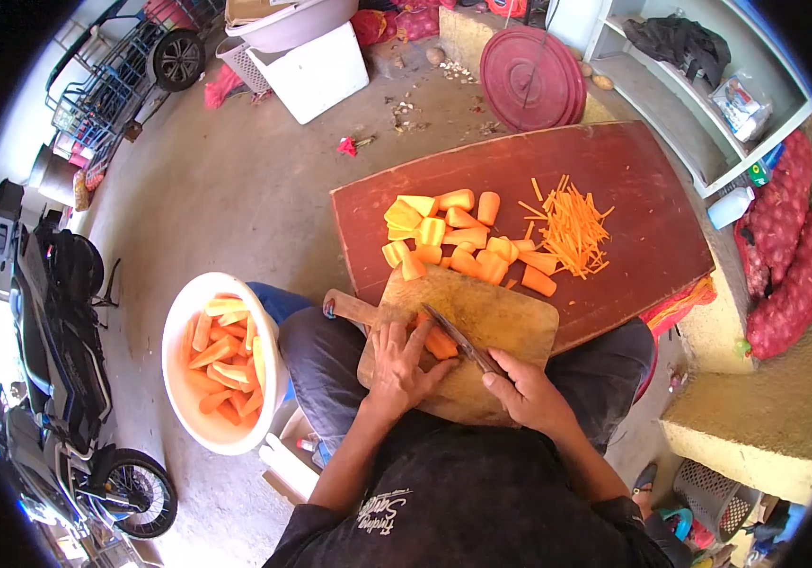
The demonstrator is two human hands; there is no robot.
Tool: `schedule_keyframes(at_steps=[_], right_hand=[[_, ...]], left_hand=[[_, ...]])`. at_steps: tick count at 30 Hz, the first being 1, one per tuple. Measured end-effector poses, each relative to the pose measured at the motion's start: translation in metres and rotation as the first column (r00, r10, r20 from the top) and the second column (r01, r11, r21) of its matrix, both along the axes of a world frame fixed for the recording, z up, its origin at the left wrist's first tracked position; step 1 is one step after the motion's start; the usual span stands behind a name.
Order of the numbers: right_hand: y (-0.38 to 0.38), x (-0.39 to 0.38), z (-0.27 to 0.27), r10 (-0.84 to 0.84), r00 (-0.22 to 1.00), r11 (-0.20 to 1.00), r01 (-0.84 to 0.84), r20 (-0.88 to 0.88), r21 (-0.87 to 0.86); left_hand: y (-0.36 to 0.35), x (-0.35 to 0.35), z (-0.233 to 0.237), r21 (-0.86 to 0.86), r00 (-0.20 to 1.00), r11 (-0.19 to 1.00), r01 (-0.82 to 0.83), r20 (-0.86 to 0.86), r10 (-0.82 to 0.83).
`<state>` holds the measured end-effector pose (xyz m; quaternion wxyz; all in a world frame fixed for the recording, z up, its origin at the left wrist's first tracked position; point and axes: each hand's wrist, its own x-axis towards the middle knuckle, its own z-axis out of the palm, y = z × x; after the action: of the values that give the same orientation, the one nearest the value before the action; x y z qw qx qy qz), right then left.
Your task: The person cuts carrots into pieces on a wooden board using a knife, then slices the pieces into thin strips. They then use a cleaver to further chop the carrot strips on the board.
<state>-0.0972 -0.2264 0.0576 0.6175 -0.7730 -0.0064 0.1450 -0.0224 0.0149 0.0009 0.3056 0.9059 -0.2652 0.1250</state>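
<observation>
On the wooden cutting board (505, 327), which lies over my lap and the table's near edge, my left hand (398, 367) presses a piece of carrot (437, 343) down, its fingers bent over it. My right hand (522, 390) is closed around the handle of a knife (464, 346). The blade lies along the right side of that carrot piece. Beyond the board, peeled carrot chunks (463, 237) are heaped on the red-brown table (633, 180). To their right sits a pile of thin carrot strips (573, 227).
A white tub (175, 379) of peeled carrots stands on the floor at my left. Further left is a parked motorcycle (65, 379). Red net sacks (789, 275) lean by a yellow step (747, 435) at right. Behind the table are a round red lid (531, 80) and a shelf (699, 114).
</observation>
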Motion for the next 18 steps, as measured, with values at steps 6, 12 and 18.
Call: schedule_keyframes(at_steps=[6, 12, 18], right_hand=[[0.002, 0.002, 0.004, 0.030, 0.998, 0.999, -0.028, 0.051, -0.039], [0.002, -0.003, 0.016, 0.019, 0.999, 1.000, -0.019, 0.042, 0.004], [-0.007, -0.025, 0.012, -0.095, 0.985, 0.995, 0.099, -0.145, 0.015]], left_hand=[[0.010, 0.004, 0.000, -0.080, 0.995, 0.996, 0.023, -0.095, -0.030], [0.004, 0.004, -0.003, -0.134, 0.983, 0.988, 0.075, -0.157, -0.096], [0.001, -0.002, -0.003, -0.067, 0.989, 0.994, 0.082, -0.116, -0.090]])
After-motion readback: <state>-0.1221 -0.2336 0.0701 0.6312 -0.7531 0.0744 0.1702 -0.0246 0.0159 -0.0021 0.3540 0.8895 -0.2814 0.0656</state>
